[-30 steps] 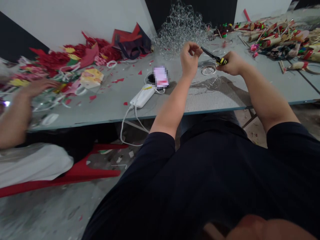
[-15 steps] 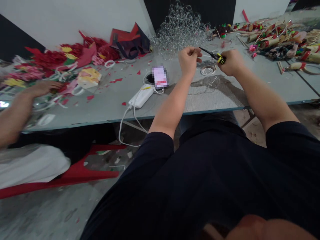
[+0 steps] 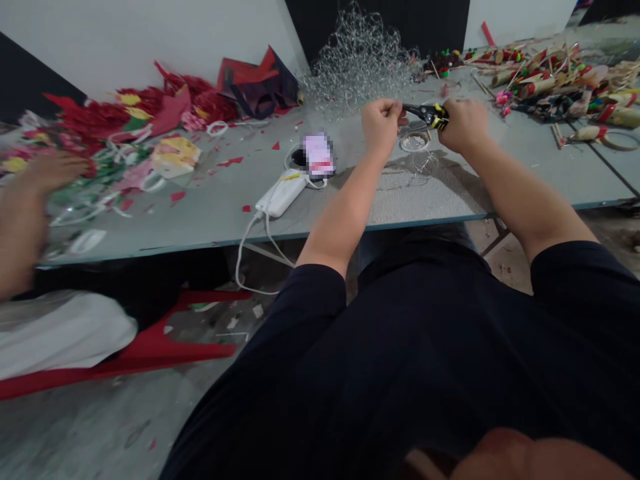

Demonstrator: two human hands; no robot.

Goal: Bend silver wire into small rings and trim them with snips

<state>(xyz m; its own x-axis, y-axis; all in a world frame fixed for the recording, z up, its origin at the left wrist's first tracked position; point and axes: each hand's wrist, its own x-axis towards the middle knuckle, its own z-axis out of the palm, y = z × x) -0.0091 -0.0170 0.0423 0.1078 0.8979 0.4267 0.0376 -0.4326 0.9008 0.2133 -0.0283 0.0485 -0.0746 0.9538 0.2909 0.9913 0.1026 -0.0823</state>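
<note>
Right hand: on my feed, the right hand (image 3: 466, 125) is curled around the yellow-and-black handles of the pliers (image 3: 430, 114).
Pliers: I see them in the air over the desk (image 3: 210, 213), between the two hands, dark nose pointing left and reaching the left fingers.
Left hand: the left hand (image 3: 381, 125) is raised, thumb and fingertips pressed together at the end of the nose; I cannot tell whether anything thin is pinched between them.
Below the hands: I make out a pale ring (image 3: 414, 141) with whitish bits inside it, and near it, toward the person, loose thin wire (image 3: 425, 165) lying on the desk.
Silvery heap: a tangled wire pile (image 3: 360, 63) stands behind the hands, near the dark panel.
Phone and cable: left of the hands I have a phone (image 3: 318, 155), its screen pixelated, near a white box (image 3: 283, 195) with a white cable (image 3: 240, 260) looping below the desk edge.
Right end: tan cylinders with red parts (image 3: 543, 88) lie jumbled together.
Left end: red flowers (image 3: 100, 119) lie beside a red-and-dark bag (image 3: 261, 87); a co-worker's hand (image 3: 61, 169), blurred, reaches in among the nearer pieces, and below is a red seat (image 3: 160, 345).
</note>
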